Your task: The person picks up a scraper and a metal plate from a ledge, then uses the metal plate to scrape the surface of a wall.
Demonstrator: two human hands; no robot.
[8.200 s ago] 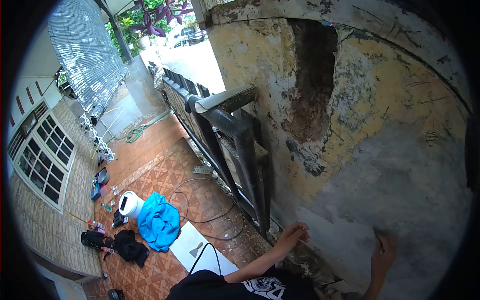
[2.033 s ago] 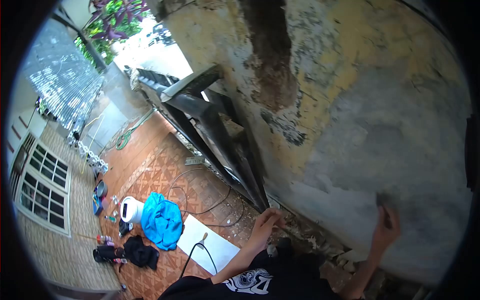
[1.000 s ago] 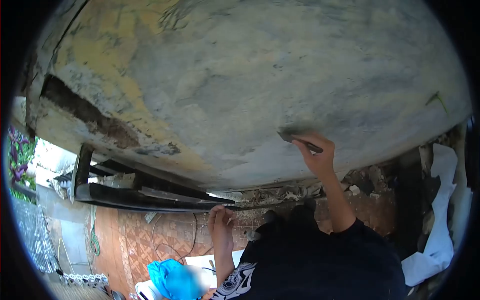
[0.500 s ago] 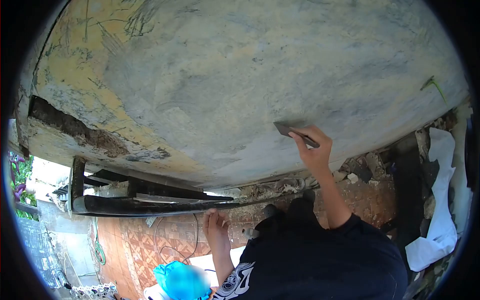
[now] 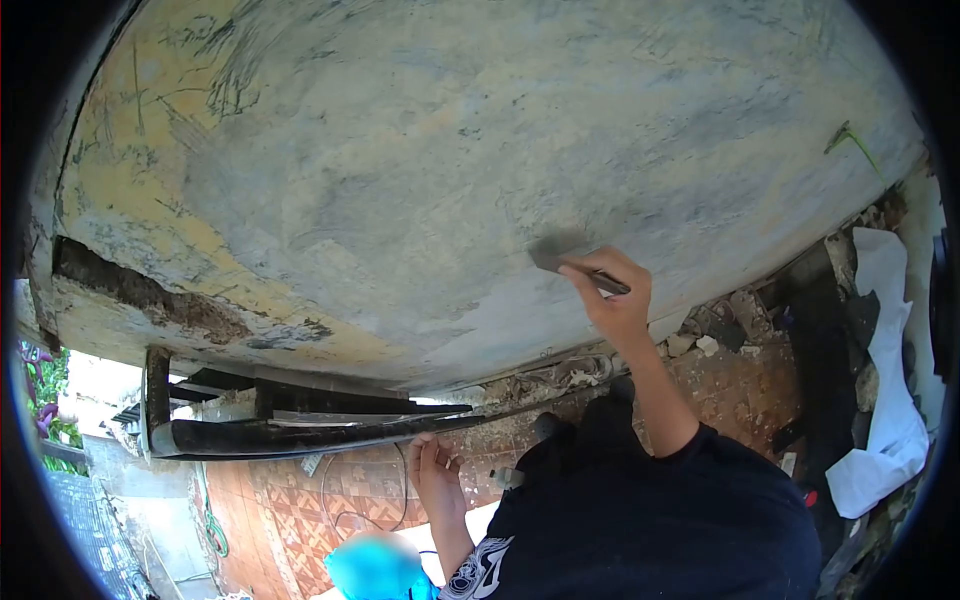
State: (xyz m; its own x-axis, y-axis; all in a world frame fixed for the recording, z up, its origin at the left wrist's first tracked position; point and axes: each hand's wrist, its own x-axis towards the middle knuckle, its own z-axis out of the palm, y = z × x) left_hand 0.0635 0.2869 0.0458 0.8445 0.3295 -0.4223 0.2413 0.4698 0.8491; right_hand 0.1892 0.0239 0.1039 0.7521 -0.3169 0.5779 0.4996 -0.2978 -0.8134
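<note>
My right hand is closed around a scraper, its flat blade at the surface of a grey and yellow wall. The blade is smeared by motion. Worn, patchy paint covers the wall, with dark scratches at the upper left. Lower down and to the left, my left hand hangs with its fingers loosely curled and apart, nothing in them. Its fingertips are right by the end of a long dark bar that runs along the foot of the wall.
A broken gap opens in the wall at left. Rubble lies along the wall's base, beside a crumpled white sheet at right. Reddish tiled floor carries a cable. A bright blue blurred shape is at the bottom.
My right hand and the scraper have shifted slightly left on the wall. The view has tilted a little, so the bar and left hand sit lower in it.
</note>
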